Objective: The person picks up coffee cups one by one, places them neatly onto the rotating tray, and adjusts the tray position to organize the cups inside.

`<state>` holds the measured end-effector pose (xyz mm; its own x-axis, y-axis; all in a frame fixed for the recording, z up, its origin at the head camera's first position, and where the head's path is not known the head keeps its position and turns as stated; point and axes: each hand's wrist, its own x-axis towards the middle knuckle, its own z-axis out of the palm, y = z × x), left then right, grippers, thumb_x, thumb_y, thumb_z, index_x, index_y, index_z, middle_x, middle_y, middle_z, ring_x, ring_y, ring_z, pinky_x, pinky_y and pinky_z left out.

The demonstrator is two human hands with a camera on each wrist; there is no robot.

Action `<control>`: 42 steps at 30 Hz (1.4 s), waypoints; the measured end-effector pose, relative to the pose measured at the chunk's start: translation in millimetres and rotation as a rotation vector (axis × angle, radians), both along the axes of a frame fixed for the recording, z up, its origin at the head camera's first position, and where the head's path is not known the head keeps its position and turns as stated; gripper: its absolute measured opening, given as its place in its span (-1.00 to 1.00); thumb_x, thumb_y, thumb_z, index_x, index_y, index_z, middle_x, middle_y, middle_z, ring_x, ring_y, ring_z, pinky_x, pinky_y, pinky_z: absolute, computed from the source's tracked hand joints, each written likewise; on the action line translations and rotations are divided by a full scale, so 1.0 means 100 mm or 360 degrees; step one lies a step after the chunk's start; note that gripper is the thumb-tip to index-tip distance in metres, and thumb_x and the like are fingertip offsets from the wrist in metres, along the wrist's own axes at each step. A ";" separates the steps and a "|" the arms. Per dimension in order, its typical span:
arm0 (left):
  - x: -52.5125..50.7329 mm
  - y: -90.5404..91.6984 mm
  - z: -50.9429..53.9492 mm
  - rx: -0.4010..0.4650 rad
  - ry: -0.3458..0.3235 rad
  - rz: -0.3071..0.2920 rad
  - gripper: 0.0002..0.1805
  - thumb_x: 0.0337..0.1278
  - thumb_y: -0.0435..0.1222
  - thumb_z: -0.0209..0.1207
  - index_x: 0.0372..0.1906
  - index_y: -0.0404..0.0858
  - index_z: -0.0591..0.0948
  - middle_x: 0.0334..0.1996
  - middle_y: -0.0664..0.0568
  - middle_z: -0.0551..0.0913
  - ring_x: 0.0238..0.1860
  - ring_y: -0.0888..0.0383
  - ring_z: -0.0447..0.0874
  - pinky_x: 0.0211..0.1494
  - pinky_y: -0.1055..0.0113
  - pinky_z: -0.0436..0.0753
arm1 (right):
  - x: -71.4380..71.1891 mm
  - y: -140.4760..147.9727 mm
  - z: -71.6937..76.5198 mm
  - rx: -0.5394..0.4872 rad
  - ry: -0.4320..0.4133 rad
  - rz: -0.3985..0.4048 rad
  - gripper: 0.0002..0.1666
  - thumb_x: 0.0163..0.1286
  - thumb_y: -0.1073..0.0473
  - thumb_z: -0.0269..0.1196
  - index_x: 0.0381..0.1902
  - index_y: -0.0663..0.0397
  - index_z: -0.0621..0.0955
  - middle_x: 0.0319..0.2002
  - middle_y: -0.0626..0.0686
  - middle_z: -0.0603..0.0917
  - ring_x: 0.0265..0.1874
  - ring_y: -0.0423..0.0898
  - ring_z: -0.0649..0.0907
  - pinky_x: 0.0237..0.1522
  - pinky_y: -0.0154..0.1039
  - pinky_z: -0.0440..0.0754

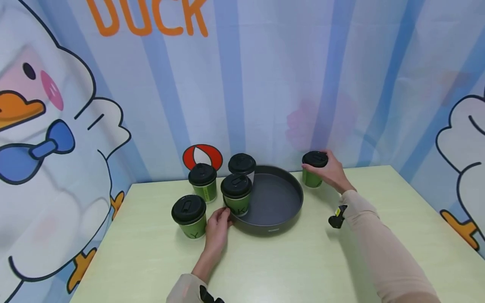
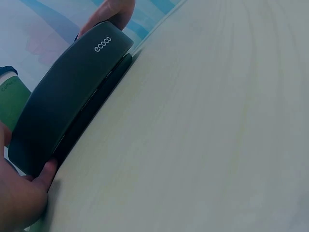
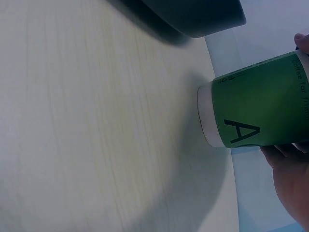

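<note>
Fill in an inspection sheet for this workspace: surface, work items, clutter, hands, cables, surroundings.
Surface: pale table with faint wood grain.
Work items: dark round tray marked "ecoco"; five black-lidded cups. The front cup stands inside the tray; the rear cup is partly hidden, so its footing is unclear. Two cups stand left of the tray, and the held cup is right of it.
Clutter: nothing seen.
Left hand: holds the tray's near-left edge.
Right hand: grips the held cup near its lid.
Cables: nothing seen.
Surroundings: blue-striped backdrop with cartoon ducks and orange "DUCK" lettering.
</note>
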<state>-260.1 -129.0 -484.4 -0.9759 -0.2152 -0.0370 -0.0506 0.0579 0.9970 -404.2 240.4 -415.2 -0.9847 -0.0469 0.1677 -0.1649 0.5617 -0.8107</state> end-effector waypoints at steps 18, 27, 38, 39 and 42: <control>0.01 -0.01 -0.01 0.0009 0.0007 -0.0010 -0.40 0.60 -0.08 -0.01 0.45 -0.45 0.41 0.32 -0.31 0.51 0.16 -0.09 0.64 0.24 0.10 0.65 | 0.23 0.04 0.00 -0.0003 0.0136 -0.0051 0.10 0.27 -0.31 0.43 0.51 0.17 0.25 0.31 0.38 0.46 0.25 0.30 0.51 0.25 0.24 0.50; 0.01 -0.01 -0.03 0.0022 0.0020 -0.0016 -0.41 0.60 -0.09 -0.01 0.43 -0.46 0.42 0.29 -0.30 0.53 0.14 -0.08 0.65 0.24 0.11 0.65 | 0.43 0.00 0.35 -0.0175 0.0180 0.0008 0.06 0.31 -0.20 0.44 0.54 0.12 0.22 0.36 0.31 0.43 0.30 0.24 0.48 0.24 0.20 0.50; 0.01 0.01 -0.02 0.0026 0.0007 -0.0005 -0.42 0.58 -0.09 0.02 0.41 -0.44 0.45 0.27 -0.29 0.55 0.08 -0.05 0.67 0.21 0.12 0.66 | 0.72 -0.38 0.68 -0.0262 0.0211 0.0257 -0.07 0.32 -0.03 0.47 0.50 0.08 0.30 0.32 0.22 0.44 0.26 0.14 0.49 0.18 0.08 0.53; 0.01 0.01 -0.02 0.0028 0.0014 -0.0006 -0.42 0.58 -0.10 0.02 0.41 -0.45 0.45 0.27 -0.29 0.55 0.08 -0.05 0.67 0.21 0.12 0.66 | 0.73 -0.43 0.68 -0.0268 0.0224 0.0292 -0.09 0.32 -0.01 0.47 0.50 0.08 0.31 0.31 0.21 0.45 0.24 0.12 0.50 0.18 0.06 0.53; 0.01 0.00 -0.02 0.0045 0.0023 -0.0003 -0.42 0.58 -0.11 0.02 0.41 -0.47 0.43 0.28 -0.30 0.54 0.10 -0.08 0.66 0.22 0.11 0.66 | 0.78 -0.55 0.66 -0.0297 0.0238 0.0393 -0.12 0.32 0.04 0.47 0.47 0.08 0.33 0.28 0.19 0.47 0.21 0.08 0.52 0.18 -0.03 0.55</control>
<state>-258.8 -129.5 -486.7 -0.9767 -0.2126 -0.0291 -0.0362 0.0300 0.9989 -326.6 185.7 -348.9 -0.9113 -0.2355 0.3377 -0.4023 0.3344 -0.8523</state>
